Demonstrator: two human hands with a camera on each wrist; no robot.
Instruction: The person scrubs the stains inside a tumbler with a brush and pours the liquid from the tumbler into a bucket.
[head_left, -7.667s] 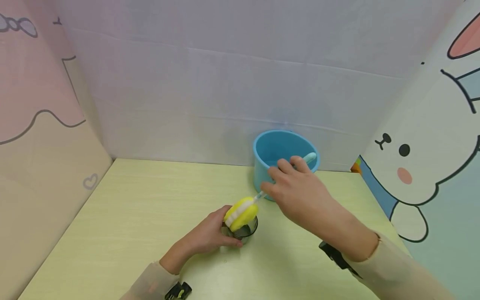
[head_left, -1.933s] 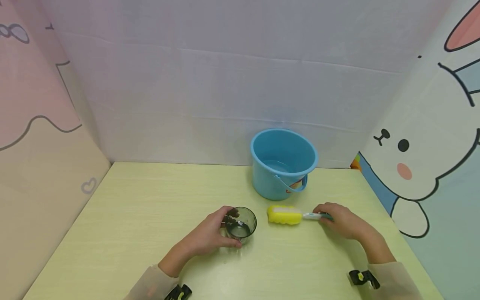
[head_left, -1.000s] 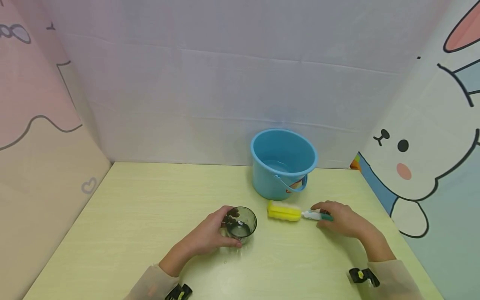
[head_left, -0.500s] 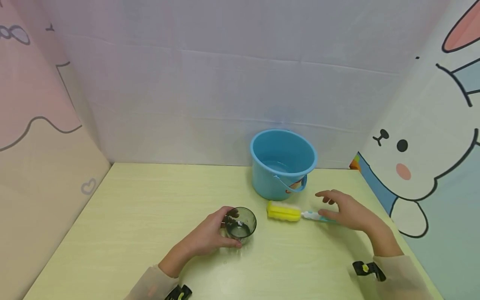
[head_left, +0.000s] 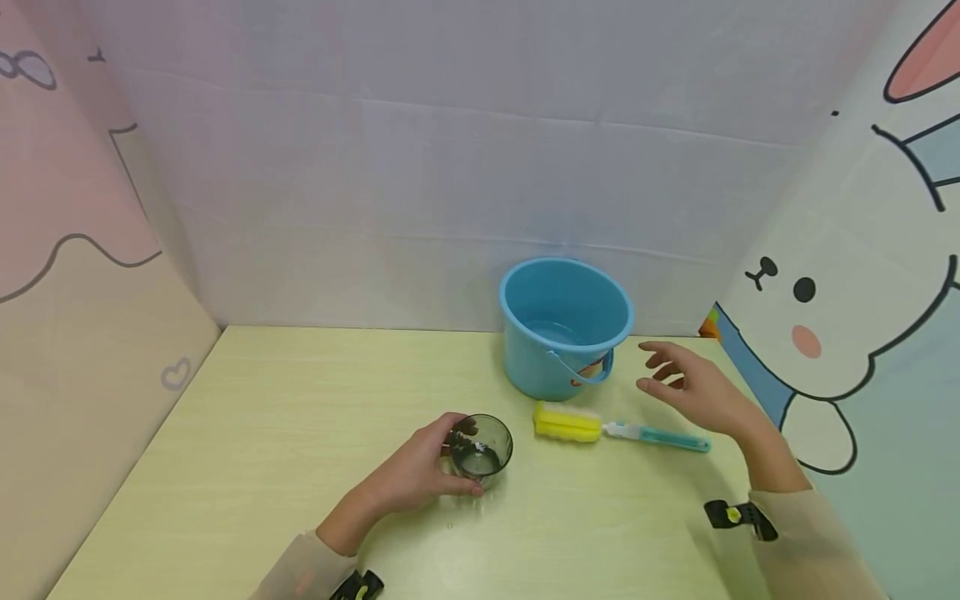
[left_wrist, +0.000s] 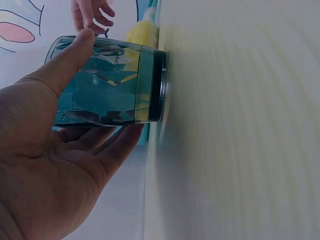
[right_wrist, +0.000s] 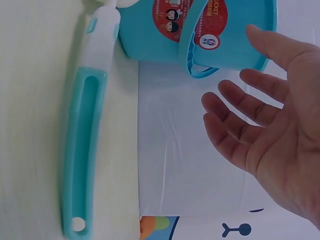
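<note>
My left hand grips a dark tinted glass cup, thumb on the near side and fingers round the far side. In the left wrist view the cup has faceted walls and its base is close at the table. A bottle brush with a yellow and white sponge head lies on the table, its white and teal handle pointing right. My right hand hovers past that handle, holding nothing, fingers spread and loosely bent. In the right wrist view the hand is apart from the handle.
A blue bucket with its handle hanging down at the front stands near the back edge, just left of my right hand. A pale wall closes off the back of the light wooden table. Printed panels flank both sides.
My right hand drew the bottle brush away from the cup, laid it down right of the cup and let go, then rose toward the back. The left hand keeps its hold on the cup.
</note>
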